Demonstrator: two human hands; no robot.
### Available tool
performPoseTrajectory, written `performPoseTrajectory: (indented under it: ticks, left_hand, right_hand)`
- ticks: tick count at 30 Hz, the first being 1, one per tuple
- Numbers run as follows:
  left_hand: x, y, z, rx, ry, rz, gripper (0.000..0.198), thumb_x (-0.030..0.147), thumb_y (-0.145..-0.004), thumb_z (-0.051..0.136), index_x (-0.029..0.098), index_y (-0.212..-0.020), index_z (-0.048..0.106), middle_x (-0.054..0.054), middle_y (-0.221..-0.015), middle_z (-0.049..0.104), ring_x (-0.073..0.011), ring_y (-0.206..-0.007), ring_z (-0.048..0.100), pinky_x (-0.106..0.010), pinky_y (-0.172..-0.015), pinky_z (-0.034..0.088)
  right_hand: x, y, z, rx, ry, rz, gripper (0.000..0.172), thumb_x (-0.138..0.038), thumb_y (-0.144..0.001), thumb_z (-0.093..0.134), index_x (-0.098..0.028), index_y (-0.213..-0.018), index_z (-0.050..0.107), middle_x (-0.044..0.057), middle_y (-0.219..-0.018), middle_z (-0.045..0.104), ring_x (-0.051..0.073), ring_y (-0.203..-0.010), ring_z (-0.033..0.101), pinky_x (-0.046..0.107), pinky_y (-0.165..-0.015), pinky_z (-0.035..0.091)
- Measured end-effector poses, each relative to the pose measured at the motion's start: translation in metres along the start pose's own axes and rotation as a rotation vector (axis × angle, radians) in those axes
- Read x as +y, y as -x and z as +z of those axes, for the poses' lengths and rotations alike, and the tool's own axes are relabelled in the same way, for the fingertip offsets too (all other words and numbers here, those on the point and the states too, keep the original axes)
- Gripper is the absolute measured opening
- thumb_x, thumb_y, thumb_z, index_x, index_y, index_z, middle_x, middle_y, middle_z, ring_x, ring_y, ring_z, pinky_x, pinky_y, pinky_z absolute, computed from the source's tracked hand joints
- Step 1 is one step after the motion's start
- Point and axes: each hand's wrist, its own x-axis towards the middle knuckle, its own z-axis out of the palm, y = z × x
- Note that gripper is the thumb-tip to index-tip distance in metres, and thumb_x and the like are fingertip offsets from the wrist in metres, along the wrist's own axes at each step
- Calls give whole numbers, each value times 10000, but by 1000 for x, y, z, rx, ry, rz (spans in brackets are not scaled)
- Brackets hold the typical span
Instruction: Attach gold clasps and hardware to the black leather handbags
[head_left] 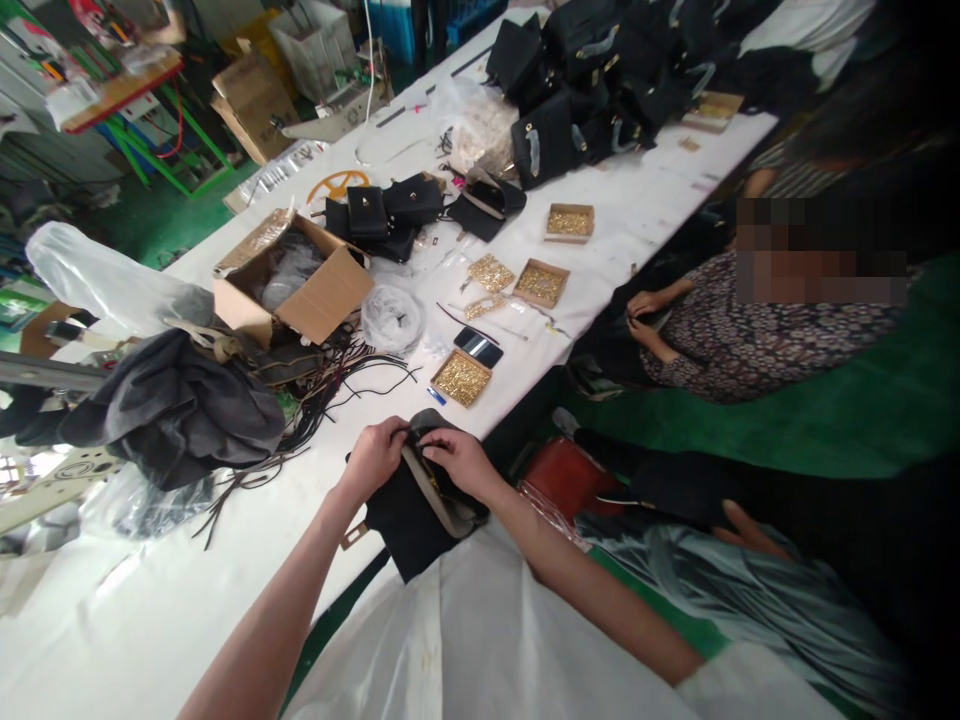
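Observation:
At the near edge of the white table (150, 600) I hold a small black bag (416, 505) with a tan lining. My left hand (373, 456) grips its upper left edge, fingers closed over the flap. My right hand (459, 458) pinches the top of the bag just beside the left, fingers curled on the rim. Whatever small part sits between the fingertips is hidden. A small box of gold hardware (461, 377) lies just beyond my hands.
Black cords (352, 380), a dark cloth heap (180, 410), an open cardboard box (296, 285), more gold-part boxes (540, 283) and a phone (478, 347) fill the table. Black bags (592, 80) pile at the far end. A seated person (720, 320) works on the right.

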Motion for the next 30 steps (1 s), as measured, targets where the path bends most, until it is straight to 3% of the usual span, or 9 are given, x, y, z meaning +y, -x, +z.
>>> performPoseTrajectory:
  ticks: [3, 7, 10, 18, 30]
  left_hand:
    - [-2, -2, 2, -14, -14, 1, 198, 220, -1054, 574, 255, -1107, 761, -62, -975, 818, -271, -901, 766, -382, -824, 546]
    - [-1, -3, 5, -4, -25, -5, 193, 231, -1069, 562, 254, -1113, 749, -64, -972, 814, -266, -893, 764, -376, -821, 549]
    - [4, -4, 5, 7, -36, -3, 195, 248, -1080, 558, 264, -1141, 743, -65, -988, 818, -273, -909, 773, -381, -844, 560]
    - [21, -8, 8, 3, -85, 45, 279, 220, -1056, 575, 309, -1220, 781, -60, -1115, 841, -301, -1018, 785, -392, -878, 563]
    - [11, -15, 15, -5, 68, -3, 258, 210, -1030, 570, 274, -1118, 805, -35, -1068, 837, -270, -996, 778, -392, -933, 582]
  right_hand:
    - [-5, 6, 0, -1, 110, -59, 143, -277, -932, 734, -276, -1026, 842, 26, -1033, 814, 270, -968, 723, 419, -953, 548]
    - [-14, 10, -1, -10, 166, -135, 154, -241, -989, 677, -292, -1011, 821, 18, -1059, 803, 271, -1028, 705, 412, -1008, 508]
    - [-14, 5, -4, 19, 135, -148, 143, -277, -1007, 670, -281, -1060, 803, 16, -1050, 792, 258, -981, 703, 388, -944, 526]
    - [-3, -7, 2, 145, -64, -108, 186, -392, -983, 721, -243, -1087, 763, 32, -979, 759, 239, -864, 693, 355, -817, 568]
    - [17, -11, 7, 264, -237, 26, 316, -465, -895, 838, -210, -1081, 820, 57, -955, 809, 242, -860, 727, 357, -805, 598]
